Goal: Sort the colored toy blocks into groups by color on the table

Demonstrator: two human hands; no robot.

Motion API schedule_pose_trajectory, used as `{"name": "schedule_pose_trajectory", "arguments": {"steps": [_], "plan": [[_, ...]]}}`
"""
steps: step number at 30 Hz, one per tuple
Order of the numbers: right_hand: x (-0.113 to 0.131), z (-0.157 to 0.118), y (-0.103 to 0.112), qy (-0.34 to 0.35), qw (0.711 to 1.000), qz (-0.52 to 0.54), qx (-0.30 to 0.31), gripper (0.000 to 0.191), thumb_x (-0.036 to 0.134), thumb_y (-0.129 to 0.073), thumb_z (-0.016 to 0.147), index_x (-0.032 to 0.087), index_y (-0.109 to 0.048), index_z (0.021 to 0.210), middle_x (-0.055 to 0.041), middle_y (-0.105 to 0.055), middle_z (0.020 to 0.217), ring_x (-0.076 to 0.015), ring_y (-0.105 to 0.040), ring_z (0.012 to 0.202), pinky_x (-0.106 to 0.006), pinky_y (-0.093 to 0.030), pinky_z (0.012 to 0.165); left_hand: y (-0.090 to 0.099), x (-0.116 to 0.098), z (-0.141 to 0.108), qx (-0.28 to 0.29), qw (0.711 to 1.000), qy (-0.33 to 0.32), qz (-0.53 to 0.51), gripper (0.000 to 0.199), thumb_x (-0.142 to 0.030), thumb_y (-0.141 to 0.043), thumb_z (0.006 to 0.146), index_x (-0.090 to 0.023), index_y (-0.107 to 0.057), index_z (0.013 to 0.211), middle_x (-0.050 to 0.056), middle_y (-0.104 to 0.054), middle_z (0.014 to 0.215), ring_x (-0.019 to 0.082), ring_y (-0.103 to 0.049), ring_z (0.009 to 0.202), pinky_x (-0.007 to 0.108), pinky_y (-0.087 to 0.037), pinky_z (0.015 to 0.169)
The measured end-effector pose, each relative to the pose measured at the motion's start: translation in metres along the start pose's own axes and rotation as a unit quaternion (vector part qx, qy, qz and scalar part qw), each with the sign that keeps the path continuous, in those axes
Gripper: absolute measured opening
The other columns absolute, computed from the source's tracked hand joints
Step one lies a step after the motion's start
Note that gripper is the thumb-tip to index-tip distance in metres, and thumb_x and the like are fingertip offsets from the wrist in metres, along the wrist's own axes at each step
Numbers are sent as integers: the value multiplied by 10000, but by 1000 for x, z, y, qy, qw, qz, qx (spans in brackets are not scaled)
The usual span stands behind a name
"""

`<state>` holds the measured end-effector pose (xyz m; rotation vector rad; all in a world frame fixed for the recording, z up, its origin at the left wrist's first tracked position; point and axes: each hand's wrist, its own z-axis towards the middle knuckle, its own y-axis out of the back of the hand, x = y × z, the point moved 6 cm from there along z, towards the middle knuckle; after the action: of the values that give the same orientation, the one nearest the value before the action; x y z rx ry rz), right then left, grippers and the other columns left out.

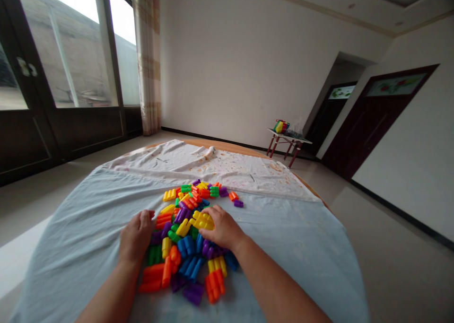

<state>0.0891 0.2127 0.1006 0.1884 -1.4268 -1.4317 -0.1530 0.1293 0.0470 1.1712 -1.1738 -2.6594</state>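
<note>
Yellow ridged plastic block [204, 220]: in the middle of the heap of multicoloured plastic blocks [189, 245], beside a shorter yellow plastic block [183, 227]. Whether the two are joined or merely close cannot be determined.

Right hand [224, 226]: thumb and fingertips gripping the yellow ridged plastic block from its right side. Probable fault: block pivots or slips. Cause: hold at one end only, smooth-looking plastic.

Left hand [136, 238]: fingers loosely bent at the left edge of the heap. Whether they pinch a piece: cannot tell. Probable fault: nearby orange ridged blocks [163, 220] are pushed out of place. Cause: any inward sweep of the fingers.

Heap: pieces lie at mixed angles, some over others. Probable fault: neighbours topple or drag along during a lift. Cause: crowding around the gripped piece.

Near end: purple plastic block [193, 293] lies between the forearms. Probable fault: accidental knock. Cause: low forearm movement.

Light blue cloth [294, 252]: spread beneath the heap, wrinkled at left. Probable fault: pieces shift together. Cause: fabric pulled by a wrist.
</note>
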Motion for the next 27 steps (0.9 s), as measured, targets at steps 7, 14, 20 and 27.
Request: {"name": "schedule_pose_trajectory", "arguments": {"steps": [7,14,20,27], "plan": [[15,-1,0,60,998,11,-32,514,150,-686,718,200,-565,1216,-57,-544,1089,-186,-543,1042,-312,-421,983,29,-58,-8,-23,984,-166,-56,402,-519,-453,827,-233,-666,1013,66,-692,1033,234,-581,1023,428,-318,1034],[36,3,-6,106,993,-7,-59,479,208,-675,769,205,-546,1231,-70,-593,1129,-206,-529,1091,-351,-409,998,-2,-84,-25,161,959,-178,-152,512,-620,-518,753,-255,-662,1082,64,-678,1078,233,-578,1046,399,-389,1019],[22,-8,9,73,994,-26,-76,473,252,-725,741,172,-589,1187,-83,-616,1075,-220,-553,1050,-347,-437,960,-2,-70,-22,153,963,-125,-182,502,-602,-506,772,-233,-661,1074,66,-670,1074,236,-575,1049,388,-421,985],[-4,-26,37,46,992,1,-116,547,417,-588,856,149,-488,1322,-140,-588,1219,-238,-527,1150,-390,-408,1000,-4,-85,-26,168,958,-212,-94,432,-494,-375,876,-274,-608,1166,31,-654,1190,199,-539,1132,454,-181,1129]]}}
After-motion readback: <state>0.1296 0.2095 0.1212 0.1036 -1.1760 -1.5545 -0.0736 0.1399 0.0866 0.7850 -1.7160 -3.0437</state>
